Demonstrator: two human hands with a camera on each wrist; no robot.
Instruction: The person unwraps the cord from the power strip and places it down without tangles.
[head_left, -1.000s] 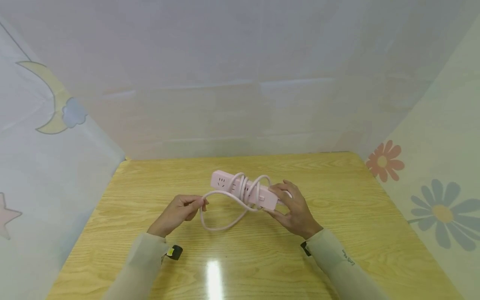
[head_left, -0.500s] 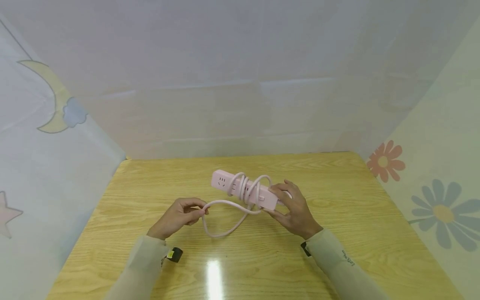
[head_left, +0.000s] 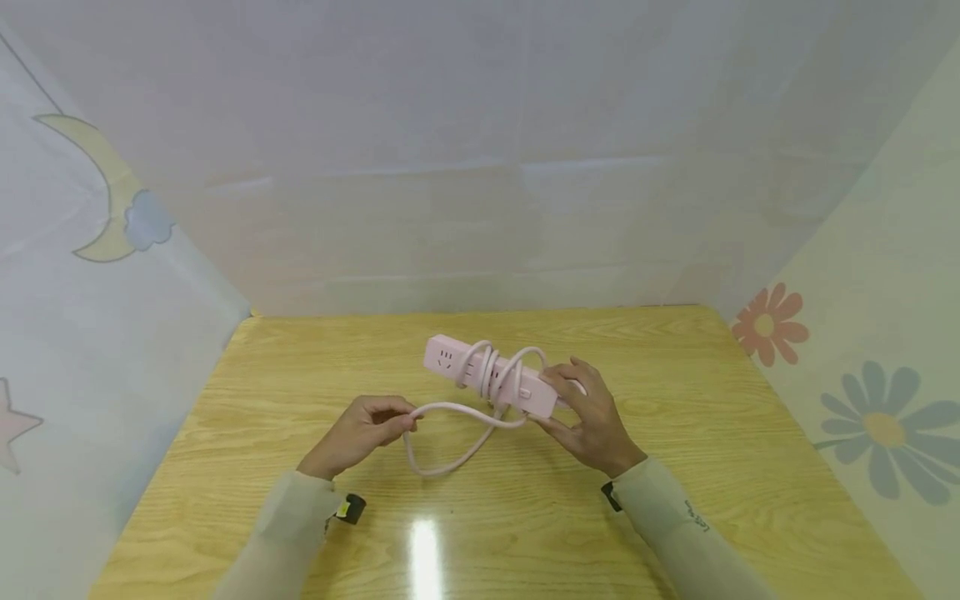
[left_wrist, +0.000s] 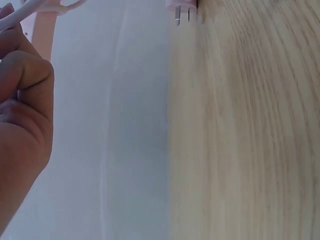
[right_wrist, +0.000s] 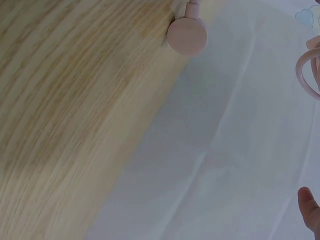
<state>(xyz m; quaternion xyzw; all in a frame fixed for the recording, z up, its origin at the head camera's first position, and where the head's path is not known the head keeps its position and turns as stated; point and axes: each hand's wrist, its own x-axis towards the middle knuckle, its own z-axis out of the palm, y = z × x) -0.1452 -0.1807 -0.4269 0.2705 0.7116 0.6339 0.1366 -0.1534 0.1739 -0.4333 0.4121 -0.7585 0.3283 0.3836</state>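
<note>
A pink power strip (head_left: 444,358) is held up at a slant, its own white-pink cord (head_left: 486,375) wound several times around its middle. My right hand (head_left: 591,417) grips its right end, thumb below and fingers above. To the left, my left hand (head_left: 358,433) pinches a loose loop of that cord between thumb and forefinger. The loop hangs in front of the strip. In the left wrist view, a plug (left_wrist: 182,6) with metal prongs shows at the top. Its round pink back (right_wrist: 187,36) appears in the right wrist view; in the head view I cannot make it out.
A wood-grain table (head_left: 720,517) lies under both hands. Pale cloth walls (head_left: 480,233) surround it at the back and sides, with a printed moon (head_left: 101,192) on the left and flowers (head_left: 885,429) on the right.
My left hand has shifted slightly down, still pinching the cord, and the loop hangs lower, farther from the strip. The strip's left end has risen a little; my right hand keeps its grip.
</note>
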